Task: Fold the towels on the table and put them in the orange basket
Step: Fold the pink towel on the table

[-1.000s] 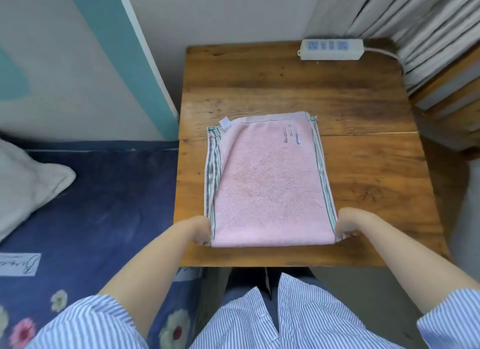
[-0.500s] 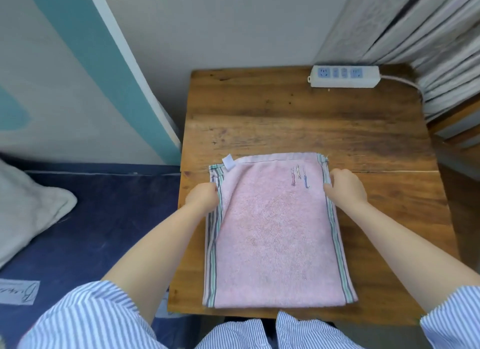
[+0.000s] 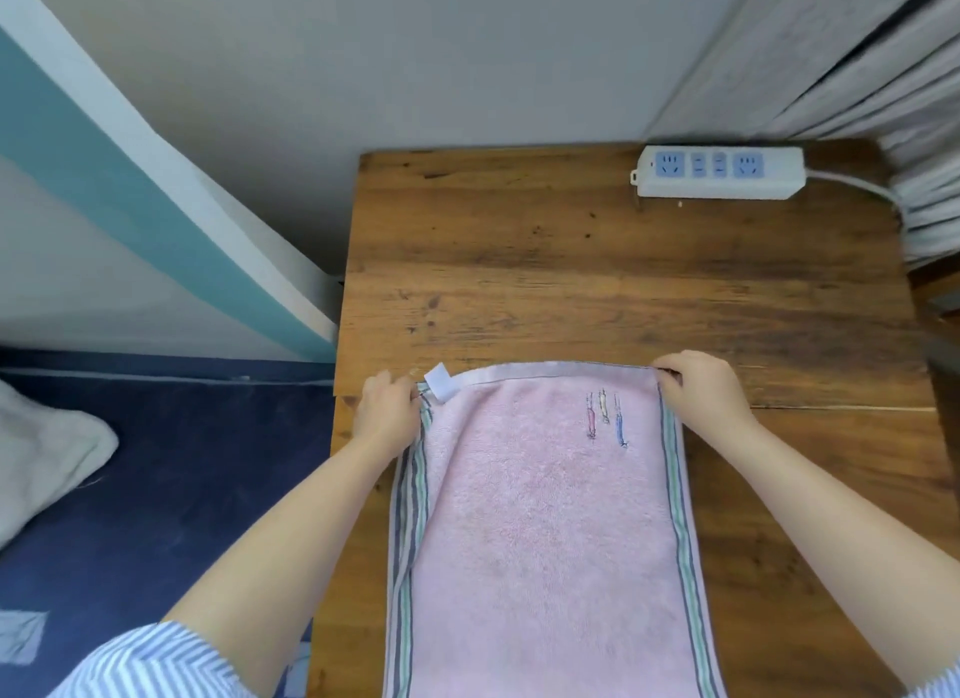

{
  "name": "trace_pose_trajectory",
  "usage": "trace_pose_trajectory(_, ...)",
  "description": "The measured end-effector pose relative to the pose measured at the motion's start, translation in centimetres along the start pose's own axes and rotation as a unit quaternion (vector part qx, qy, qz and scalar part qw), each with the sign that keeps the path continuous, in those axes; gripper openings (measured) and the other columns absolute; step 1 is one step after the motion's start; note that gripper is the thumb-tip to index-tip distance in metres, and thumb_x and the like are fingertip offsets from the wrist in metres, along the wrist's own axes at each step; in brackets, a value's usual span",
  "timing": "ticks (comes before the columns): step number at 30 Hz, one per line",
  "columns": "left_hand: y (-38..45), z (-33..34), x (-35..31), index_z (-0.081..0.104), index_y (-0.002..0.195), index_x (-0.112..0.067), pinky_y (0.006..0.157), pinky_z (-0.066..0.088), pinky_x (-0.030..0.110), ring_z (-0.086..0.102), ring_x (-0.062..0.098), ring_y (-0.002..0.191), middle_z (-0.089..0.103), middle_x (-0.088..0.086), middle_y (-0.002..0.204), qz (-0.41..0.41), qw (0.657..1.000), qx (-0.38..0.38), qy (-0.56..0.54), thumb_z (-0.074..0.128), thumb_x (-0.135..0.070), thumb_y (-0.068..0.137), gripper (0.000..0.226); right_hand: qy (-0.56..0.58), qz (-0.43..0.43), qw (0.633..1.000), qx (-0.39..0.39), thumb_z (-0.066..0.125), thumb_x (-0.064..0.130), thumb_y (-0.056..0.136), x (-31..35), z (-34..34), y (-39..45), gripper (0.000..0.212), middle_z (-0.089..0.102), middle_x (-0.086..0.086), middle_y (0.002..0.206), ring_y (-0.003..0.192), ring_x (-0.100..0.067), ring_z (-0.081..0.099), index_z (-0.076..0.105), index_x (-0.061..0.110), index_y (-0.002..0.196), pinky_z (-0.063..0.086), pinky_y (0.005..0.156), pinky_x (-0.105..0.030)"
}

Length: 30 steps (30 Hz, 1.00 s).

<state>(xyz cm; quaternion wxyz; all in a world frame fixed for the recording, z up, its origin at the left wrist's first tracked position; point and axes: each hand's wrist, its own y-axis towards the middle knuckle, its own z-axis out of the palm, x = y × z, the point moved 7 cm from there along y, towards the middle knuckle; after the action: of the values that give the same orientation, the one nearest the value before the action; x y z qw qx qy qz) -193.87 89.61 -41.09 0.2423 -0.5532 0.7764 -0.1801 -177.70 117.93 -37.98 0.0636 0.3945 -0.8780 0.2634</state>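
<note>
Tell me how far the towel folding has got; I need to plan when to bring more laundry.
Done: the pink towel lies flat on the wooden table, apparently already doubled, striped edges aligned. In hand: the left hand and right hand pinch its far corners, probably for the next fold. Left: finishing the folds and putting it away; no orange basket is in view.

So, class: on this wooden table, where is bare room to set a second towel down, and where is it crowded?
Bare wood lies between the power strip and the pink towel, spanning the table. A narrower strip runs along the towel's right. The near half is crowded: left hand and right hand pinch the towel's far corners.
</note>
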Motion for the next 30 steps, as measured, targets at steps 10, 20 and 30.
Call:
trace_pose_trajectory(10,1.2,-0.6,-0.6,0.048,0.085,-0.01,0.079,0.042,0.035,0.049,0.027,0.091,0.057,0.016,0.108,0.037,0.998,0.058,0.014,0.042,-0.013,0.096,0.013,-0.075,-0.029,0.991,0.109,0.051,0.01,0.089,0.4,0.9,0.5,0.023,0.062,-0.009,0.113,0.113,-0.022,0.051,0.072,0.006,0.098,0.039,0.091,-0.03)
trace_pose_trajectory(20,1.3,-0.9,-0.9,0.042,0.087,-0.012,0.067,0.034,0.029,0.045,0.021,0.08,0.05,0.006,0.089,0.079,0.99,0.09,0.08,0.038,-0.014,0.097,0.011,-0.069,-0.037,0.989,0.128,0.047,0.009,0.091,0.3,0.1,0.3,0.024,0.069,-0.009,0.102,0.092,-0.022,0.06,0.069,0.005,0.097,0.047,0.079,-0.029)
trace_pose_trajectory(30,-3.3,-6.1,-1.5,0.047,0.115,-0.006,0.07,0.039,0.026,0.045,0.019,0.086,0.045,0.01,0.116,0.169,0.952,0.06,0.248,0.041,0.005,0.09,0.028,-0.139,-0.164,0.95,0.227,0.062,0.014,0.084,3.1,-4.2,-3.5,0.011,0.058,0.004,0.076,0.075,-0.013,0.054,0.058,0.017,0.075,0.046,0.068,-0.023)
